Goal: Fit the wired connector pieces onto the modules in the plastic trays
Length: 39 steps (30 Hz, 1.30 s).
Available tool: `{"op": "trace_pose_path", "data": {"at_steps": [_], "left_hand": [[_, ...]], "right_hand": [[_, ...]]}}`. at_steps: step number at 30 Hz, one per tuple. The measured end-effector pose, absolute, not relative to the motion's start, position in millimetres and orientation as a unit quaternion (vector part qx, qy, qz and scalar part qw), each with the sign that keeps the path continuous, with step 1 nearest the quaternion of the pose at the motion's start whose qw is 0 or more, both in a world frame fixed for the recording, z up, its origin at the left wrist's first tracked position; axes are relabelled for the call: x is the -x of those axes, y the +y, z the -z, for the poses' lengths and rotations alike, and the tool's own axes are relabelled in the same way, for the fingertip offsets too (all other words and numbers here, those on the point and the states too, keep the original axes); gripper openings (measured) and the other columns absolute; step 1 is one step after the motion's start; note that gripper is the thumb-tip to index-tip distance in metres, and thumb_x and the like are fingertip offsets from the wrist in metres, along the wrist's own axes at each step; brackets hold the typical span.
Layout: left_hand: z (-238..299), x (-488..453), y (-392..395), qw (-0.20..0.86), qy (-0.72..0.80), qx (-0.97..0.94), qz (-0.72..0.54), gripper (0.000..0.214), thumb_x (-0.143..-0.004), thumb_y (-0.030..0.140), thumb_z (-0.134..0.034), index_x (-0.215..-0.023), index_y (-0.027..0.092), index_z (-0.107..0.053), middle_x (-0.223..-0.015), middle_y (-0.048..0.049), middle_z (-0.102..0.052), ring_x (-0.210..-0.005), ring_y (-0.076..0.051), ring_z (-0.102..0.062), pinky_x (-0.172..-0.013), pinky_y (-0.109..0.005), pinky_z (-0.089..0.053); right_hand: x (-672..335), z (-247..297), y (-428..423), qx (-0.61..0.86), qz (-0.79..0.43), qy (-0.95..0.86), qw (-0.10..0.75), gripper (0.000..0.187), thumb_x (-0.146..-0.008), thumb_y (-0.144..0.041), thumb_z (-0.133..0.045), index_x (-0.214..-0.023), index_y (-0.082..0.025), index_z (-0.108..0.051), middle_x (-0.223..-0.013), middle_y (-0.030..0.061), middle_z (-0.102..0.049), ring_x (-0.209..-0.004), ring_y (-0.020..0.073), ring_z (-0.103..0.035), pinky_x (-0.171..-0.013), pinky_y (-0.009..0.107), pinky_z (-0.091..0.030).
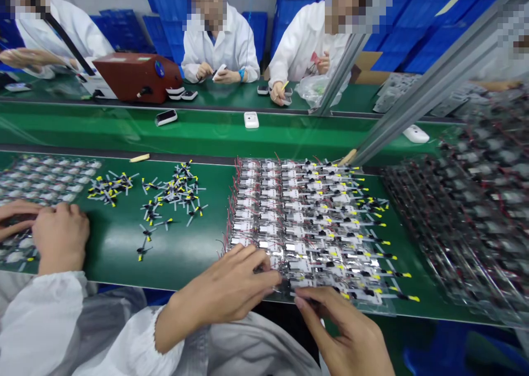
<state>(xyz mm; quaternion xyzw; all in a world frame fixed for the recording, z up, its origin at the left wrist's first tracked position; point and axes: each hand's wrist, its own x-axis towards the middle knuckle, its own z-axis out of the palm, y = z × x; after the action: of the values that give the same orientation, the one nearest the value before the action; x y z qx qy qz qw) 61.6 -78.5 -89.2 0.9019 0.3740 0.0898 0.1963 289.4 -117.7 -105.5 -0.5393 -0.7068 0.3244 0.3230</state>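
A clear plastic tray [300, 221] holds rows of small white-and-silver electronic parts with thin red wires. On its right half lie several small black parts with grey strips and yellow tips. My left hand [227, 288] is at the tray's near edge, its fingers bent and closed by a small dark piece. Just right of it, my right hand [347, 329] has thumb and forefinger pinched together at the same edge. What either hand grips is too small and hidden to name. A loose pile of yellow-tipped black parts [177, 188] lies left of the tray.
A co-worker's hands [61, 232] work over another tray [53, 172] at left. Stacked filled trays [475, 210] stand at right beside a slanting metal post [413, 97]. White devices [250, 120] sit on the green belt [206, 136]; several people in white coats sit across it.
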Motion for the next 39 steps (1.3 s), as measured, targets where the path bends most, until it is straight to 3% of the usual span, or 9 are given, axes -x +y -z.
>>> {"op": "trace_pose_path", "data": {"at_steps": [6, 9, 24, 39], "left_hand": [[102.0, -55.3, -90.6, 0.323, 0.421, -0.829, -0.177, 0.027, -0.1, 0.03, -0.05, -0.126, 0.023, -0.052, -0.112, -0.0052, -0.062, -0.105, -0.02, -0.053, -0.093, -0.035, -0.044], [108.8, -55.7, -97.1, 0.331, 0.428, -0.815, -0.209, 0.025, -0.099, 0.029, -0.052, -0.123, 0.024, -0.056, -0.11, -0.0047, -0.064, -0.104, -0.02, -0.054, -0.092, -0.035, -0.044], [113.5, -59.2, -102.0, 0.292, 0.437, -0.819, -0.232, 0.022, -0.098, 0.029, -0.053, -0.118, 0.022, -0.06, -0.101, -0.0039, -0.064, -0.096, -0.02, -0.052, -0.085, -0.034, -0.042], [113.2, -65.4, -102.8, 0.2, 0.434, -0.855, -0.203, 0.024, -0.101, 0.026, -0.045, -0.119, 0.018, -0.059, -0.088, -0.0044, -0.053, -0.086, -0.02, -0.046, -0.077, -0.032, -0.043]], "right_hand": [[-269.2, 102.4, -113.9, 0.537, -0.354, -0.706, 0.298, 0.022, -0.101, -0.037, -0.049, -0.094, -0.024, -0.065, -0.084, 0.0019, -0.065, -0.064, 0.015, -0.062, -0.06, 0.022, -0.049], [-264.3, 104.0, -111.9, 0.538, -0.361, -0.707, 0.284, 0.022, -0.102, -0.037, -0.047, -0.095, -0.025, -0.064, -0.087, 0.0011, -0.066, -0.07, 0.016, -0.064, -0.063, 0.023, -0.049], [-264.8, 103.7, -114.7, 0.538, -0.412, -0.686, 0.263, 0.015, -0.1, -0.034, -0.049, -0.096, -0.026, -0.062, -0.088, -0.0015, -0.063, -0.07, 0.0135, -0.062, -0.064, 0.021, -0.046], [-267.1, 107.9, -109.6, 0.534, -0.379, -0.715, 0.245, 0.02, -0.101, -0.034, -0.047, -0.096, -0.026, -0.064, -0.089, 0.0006, -0.066, -0.072, 0.0158, -0.065, -0.063, 0.022, -0.049]]}}
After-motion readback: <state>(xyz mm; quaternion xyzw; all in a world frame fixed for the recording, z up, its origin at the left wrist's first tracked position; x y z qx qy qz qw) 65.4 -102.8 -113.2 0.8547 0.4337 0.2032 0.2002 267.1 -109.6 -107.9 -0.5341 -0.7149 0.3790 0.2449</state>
